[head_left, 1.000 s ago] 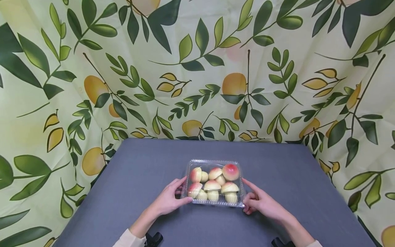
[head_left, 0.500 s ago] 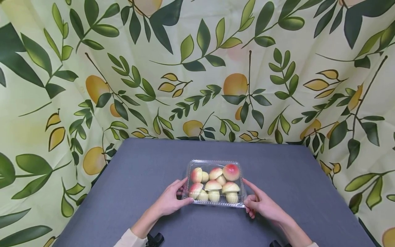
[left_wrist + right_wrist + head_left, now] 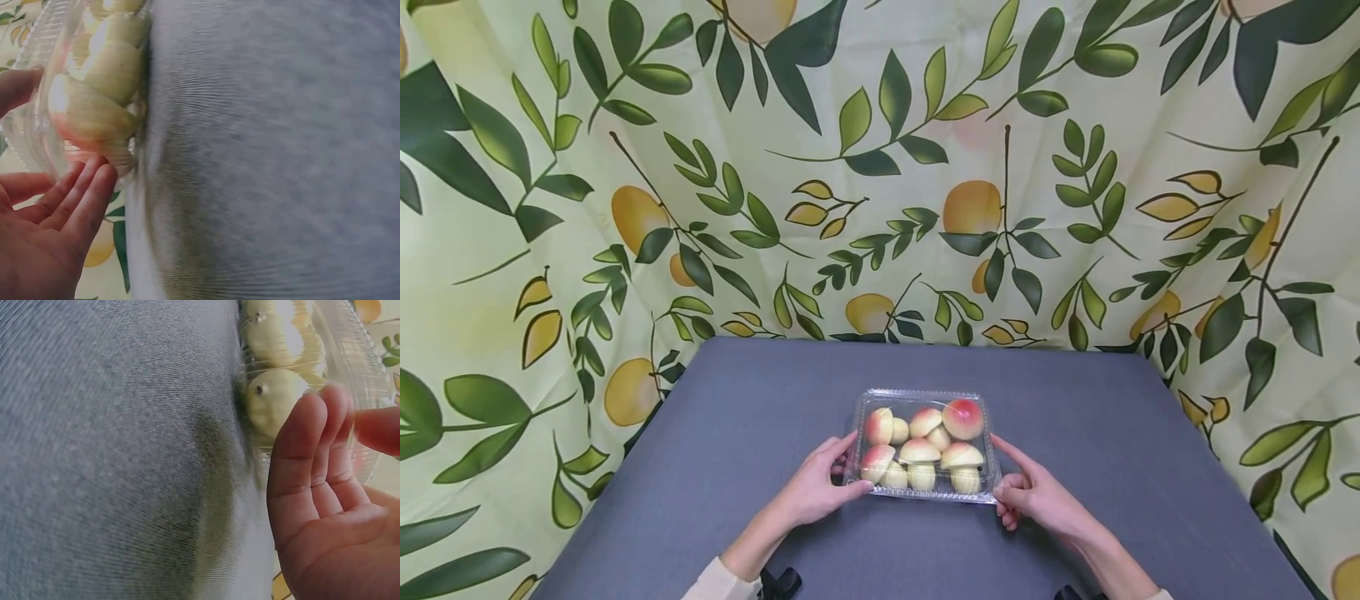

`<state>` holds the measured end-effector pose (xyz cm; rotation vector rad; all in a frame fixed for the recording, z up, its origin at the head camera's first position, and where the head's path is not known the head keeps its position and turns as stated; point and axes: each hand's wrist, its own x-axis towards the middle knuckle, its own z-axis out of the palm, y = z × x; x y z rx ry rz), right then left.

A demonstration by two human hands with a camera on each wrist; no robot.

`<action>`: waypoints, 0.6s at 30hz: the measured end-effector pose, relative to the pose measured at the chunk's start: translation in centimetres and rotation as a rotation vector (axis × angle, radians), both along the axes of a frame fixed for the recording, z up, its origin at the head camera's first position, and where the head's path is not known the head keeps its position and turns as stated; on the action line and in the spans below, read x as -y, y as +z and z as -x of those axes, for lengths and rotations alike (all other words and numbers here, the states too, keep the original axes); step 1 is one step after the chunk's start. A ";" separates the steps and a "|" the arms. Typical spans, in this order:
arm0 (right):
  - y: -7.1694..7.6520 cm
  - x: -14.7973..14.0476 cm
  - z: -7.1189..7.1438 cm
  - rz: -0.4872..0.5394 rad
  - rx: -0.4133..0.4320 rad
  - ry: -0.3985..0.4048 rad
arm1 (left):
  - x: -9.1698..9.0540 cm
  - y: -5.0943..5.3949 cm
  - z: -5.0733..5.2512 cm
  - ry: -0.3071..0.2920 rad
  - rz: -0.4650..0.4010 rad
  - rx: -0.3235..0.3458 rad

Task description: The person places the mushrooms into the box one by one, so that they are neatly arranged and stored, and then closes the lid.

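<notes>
A clear plastic clamshell box (image 3: 917, 495) lies on the grey table, its lid down over several mushroom-shaped pieces (image 3: 963, 419) with pink-red caps and cream stems. My left hand (image 3: 820, 483) holds the box's left side, thumb on the front left corner and index finger along the side. At the right end, my right hand (image 3: 1037, 493) holds the front corner with its thumb, while the index finger stretches along the edge. The other right fingers (image 3: 300, 440) are bent against the box's side in the right wrist view. Left fingertips (image 3: 103, 178) touch the lower wall in the left wrist view.
A grey cloth-covered table (image 3: 775, 375) spreads around the box. Behind it and at both sides hangs a leaf-and-fruit patterned curtain (image 3: 880, 208). Black wrist mounts (image 3: 782, 582) show below the hands.
The right hand's lower fingers have shifted slightly at the front right corner. The box and the left hand stay in place; the head view has moved a little.
</notes>
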<state>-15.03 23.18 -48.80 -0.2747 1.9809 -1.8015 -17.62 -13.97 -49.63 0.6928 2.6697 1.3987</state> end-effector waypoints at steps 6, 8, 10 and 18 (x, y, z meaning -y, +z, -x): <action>0.5 0.2 0.3 -0.054 -0.069 -0.045 | 0.0 0.3 0.3 0.029 -0.001 0.018; 0.6 0.2 0.3 -0.076 -0.093 -0.056 | 0.0 0.3 0.4 0.037 -0.004 0.026; 0.8 0.1 0.3 -0.106 -0.105 -0.065 | 0.1 0.3 0.4 0.037 -0.010 0.030; 1.9 -0.3 -0.2 -0.392 -0.241 -0.209 | 1.4 0.5 0.8 0.030 -0.022 0.062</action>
